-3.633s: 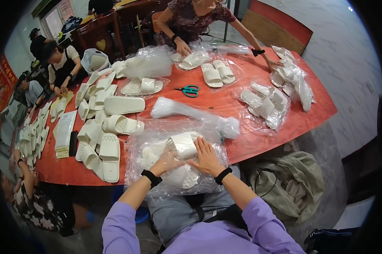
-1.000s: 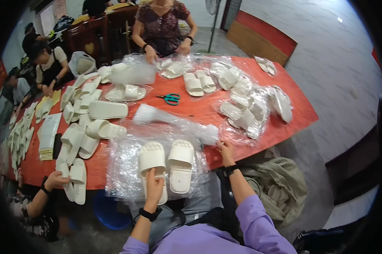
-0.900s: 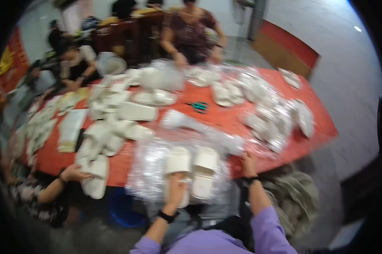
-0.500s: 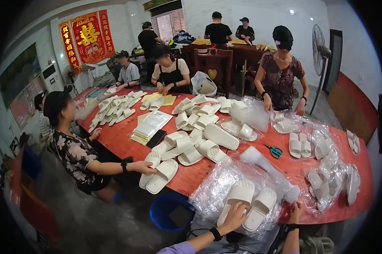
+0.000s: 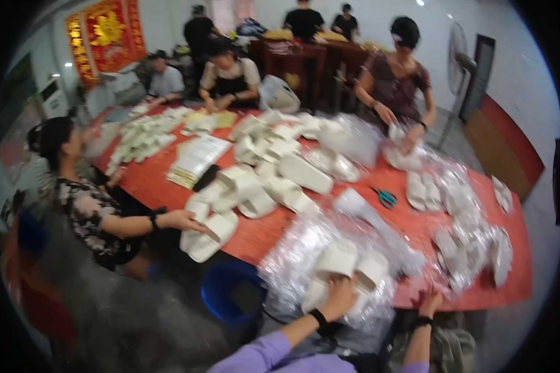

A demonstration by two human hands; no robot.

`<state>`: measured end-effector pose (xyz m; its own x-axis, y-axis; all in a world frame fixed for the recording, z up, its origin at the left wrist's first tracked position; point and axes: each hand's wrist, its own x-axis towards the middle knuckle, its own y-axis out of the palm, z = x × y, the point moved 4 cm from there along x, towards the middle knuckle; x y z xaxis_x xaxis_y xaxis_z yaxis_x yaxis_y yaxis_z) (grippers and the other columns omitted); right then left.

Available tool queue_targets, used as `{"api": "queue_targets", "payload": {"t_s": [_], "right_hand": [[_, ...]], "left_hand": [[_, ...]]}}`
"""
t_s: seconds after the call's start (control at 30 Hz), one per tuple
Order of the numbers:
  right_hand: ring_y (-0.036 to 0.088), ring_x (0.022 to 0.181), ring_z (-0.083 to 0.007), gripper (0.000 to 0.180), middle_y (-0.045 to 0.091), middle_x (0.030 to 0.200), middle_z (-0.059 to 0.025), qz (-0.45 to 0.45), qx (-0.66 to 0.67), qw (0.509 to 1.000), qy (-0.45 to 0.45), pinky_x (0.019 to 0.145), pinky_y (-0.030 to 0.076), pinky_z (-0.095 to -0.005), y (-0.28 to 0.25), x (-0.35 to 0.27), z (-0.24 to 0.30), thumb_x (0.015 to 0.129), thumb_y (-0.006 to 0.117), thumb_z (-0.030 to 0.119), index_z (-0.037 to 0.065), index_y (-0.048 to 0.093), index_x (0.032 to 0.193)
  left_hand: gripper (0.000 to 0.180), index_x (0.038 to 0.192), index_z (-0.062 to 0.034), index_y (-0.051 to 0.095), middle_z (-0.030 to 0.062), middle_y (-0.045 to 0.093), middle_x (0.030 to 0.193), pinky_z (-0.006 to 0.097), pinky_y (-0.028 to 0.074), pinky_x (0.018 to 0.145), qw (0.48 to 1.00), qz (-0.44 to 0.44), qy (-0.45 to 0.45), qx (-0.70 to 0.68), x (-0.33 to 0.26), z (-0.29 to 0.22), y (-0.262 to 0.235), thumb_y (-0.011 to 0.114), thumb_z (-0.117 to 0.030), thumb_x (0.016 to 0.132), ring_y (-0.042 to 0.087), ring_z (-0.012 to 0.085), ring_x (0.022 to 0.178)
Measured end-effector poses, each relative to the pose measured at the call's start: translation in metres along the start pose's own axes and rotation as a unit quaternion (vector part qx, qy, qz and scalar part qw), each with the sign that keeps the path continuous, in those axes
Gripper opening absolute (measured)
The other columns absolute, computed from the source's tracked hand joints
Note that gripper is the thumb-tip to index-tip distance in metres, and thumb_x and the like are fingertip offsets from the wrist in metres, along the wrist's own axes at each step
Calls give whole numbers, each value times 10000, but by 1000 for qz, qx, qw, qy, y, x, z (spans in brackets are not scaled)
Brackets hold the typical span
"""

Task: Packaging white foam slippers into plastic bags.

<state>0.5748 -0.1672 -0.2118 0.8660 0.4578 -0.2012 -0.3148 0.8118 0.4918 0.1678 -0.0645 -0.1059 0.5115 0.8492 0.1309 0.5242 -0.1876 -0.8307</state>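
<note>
Leaving the slippers (image 5: 373,267) to the left hand (image 5: 339,300) alone, fingers half-curled, grip unclear.
The right hand (image 5: 431,303) now sits right of them, hold too blurred to tell.

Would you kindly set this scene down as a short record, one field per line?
Left hand: on the left slipper of a white pair; grip blurred
Right hand: at the near edge of the red table; too blurred to tell whether it holds anything
Under the pair: clear plastic sheets
Beyond the pair: film bundle, then teal-handled scissors
Left side: piled loose slippers; a co-worker's hand touching some
Right side: wrapped slippers
Beside the table: blue bin
</note>
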Motion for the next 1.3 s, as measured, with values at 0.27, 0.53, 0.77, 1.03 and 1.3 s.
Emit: {"api": "queue_targets", "payload": {"t_s": [0.27, 0.53, 0.77, 1.03, 1.3], "right_hand": [[659, 932, -273, 264, 671, 1001, -182, -102, 219, 960, -139, 895, 561, -357, -128, 11, 140, 957, 424, 119, -74, 604, 951], [560, 801, -152, 128, 554, 878, -53, -90, -18, 867, -490, 740, 514, -272, -78, -93, 364, 960, 446, 59, -8, 551, 993], [543, 734, -161, 158, 537, 794, -70, 81, 116, 900, -413, 656, 480, -256, 174, -277, 329, 978, 516, 173, 15, 515, 964], [597, 650, -171, 107, 606, 833, -129, 520, -284, 791, -155, 647, 495, -297, 245, -385, 157, 961, 524, 114, 40, 450, 985], [608, 844, -207, 167, 590, 1030, -155, 502, -74, 842, -183, 743, 497, -298, 228, -345, 220, 956, 571, 177, 66, 495, 1055]], "left_hand": [[724, 1423, -13, 341, 223, 468, 1167, 650, 262, 1005, 996, 43, -30, -66, -1, 18, -9, 649, -231, 805, 435, 418, 1135], [417, 1216, -53, 603, 255, 446, 1295, 477, 331, 1040, 997, 7, 73, -34, -53, 19, -66, 645, -209, 832, 394, 419, 1242], [349, 1214, -42, 612, 185, 558, 1283, 375, 490, 894, 967, 36, 42, -248, -55, -1, -124, 604, -112, 873, 592, 349, 1078], [219, 1099, -26, 594, 81, 599, 1102, 349, 535, 767, 845, 108, 156, -500, -76, -82, -156, 601, -44, 881, 611, 199, 958], [146, 1043, -17, 578, 83, 616, 985, 291, 484, 725, 870, 34, 154, -467, -100, -56, -165, 588, -109, 930, 611, 186, 828]]}}
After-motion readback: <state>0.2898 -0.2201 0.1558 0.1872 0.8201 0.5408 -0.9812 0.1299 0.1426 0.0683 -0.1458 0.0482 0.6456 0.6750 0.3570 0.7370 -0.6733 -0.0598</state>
